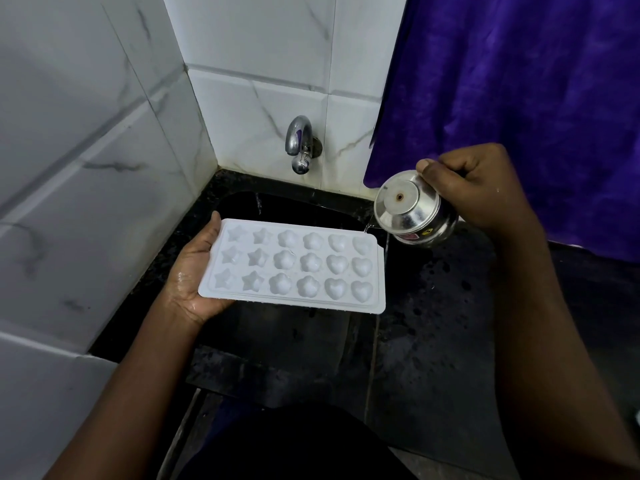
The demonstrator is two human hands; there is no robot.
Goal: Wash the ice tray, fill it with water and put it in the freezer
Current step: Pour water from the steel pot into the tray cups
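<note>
Looking down at a black sink (242, 199) set in a wet black bench (433, 306), in a corner of white marbled wall tiles (104, 168).

Held level over the sink: a white ice tray (294, 265) with three rows of moulds, stars at the left, flowers in the middle, hearts at the right. Rests by its left end on the left hand (192, 275), palm up, flat and wet; thumb straight along the short edge, not hooked over it; fingers out of sight beneath the tray.

Just beyond the tray's far right corner and a little above it: a small steel pot (412, 213), tipped over, base toward the camera. Gripped by the right hand (474, 188), fingers curled round the body, thumb pressed near the edge of the base.

From the pot's lip, a thin stream of water (369, 228) falling at that far right corner; into the moulds or past the edge, unclear.

On the back wall above the sink, a chrome tap (300, 143). Hanging at the right, a purple cloth (519, 98).
</note>
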